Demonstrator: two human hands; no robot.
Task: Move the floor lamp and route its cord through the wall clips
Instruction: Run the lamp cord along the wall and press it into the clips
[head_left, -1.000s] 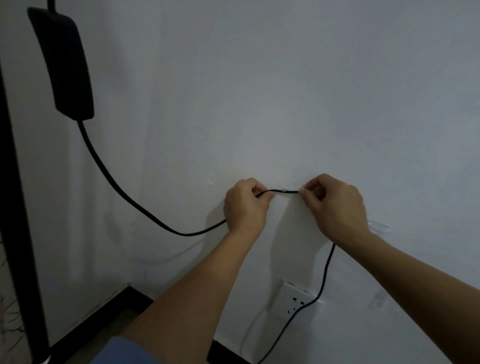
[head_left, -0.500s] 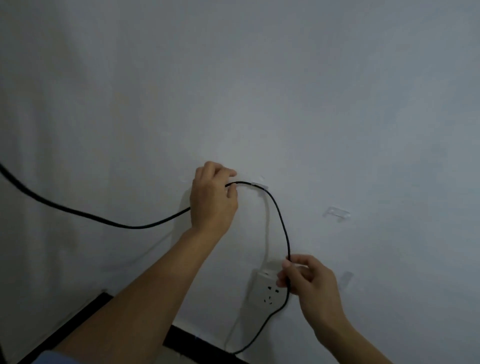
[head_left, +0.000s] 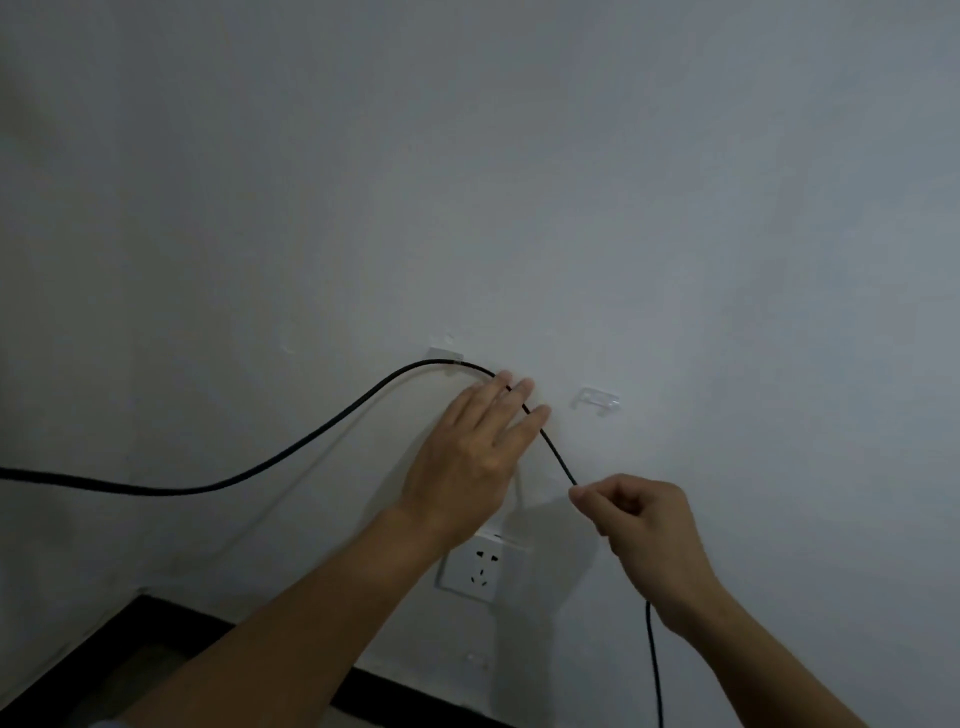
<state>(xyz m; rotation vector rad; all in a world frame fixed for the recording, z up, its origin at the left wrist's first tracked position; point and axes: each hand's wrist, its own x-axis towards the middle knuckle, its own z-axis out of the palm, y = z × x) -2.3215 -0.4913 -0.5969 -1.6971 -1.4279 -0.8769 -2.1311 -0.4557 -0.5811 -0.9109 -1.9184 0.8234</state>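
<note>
While our left hand (head_left: 470, 457) lies flat and spread, steadying the cord (head_left: 291, 453) beside the first clip (head_left: 445, 357), our right hand (head_left: 636, 514) pinches it toward the empty clip (head_left: 597, 400).

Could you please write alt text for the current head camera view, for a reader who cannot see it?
A black cord runs through a clear wall clip, then slopes down to the right hand, which pinches it. The left hand lies open, its fingers against the cord just past that clip. A second clip to the right is empty, and a white socket sits below.
</note>
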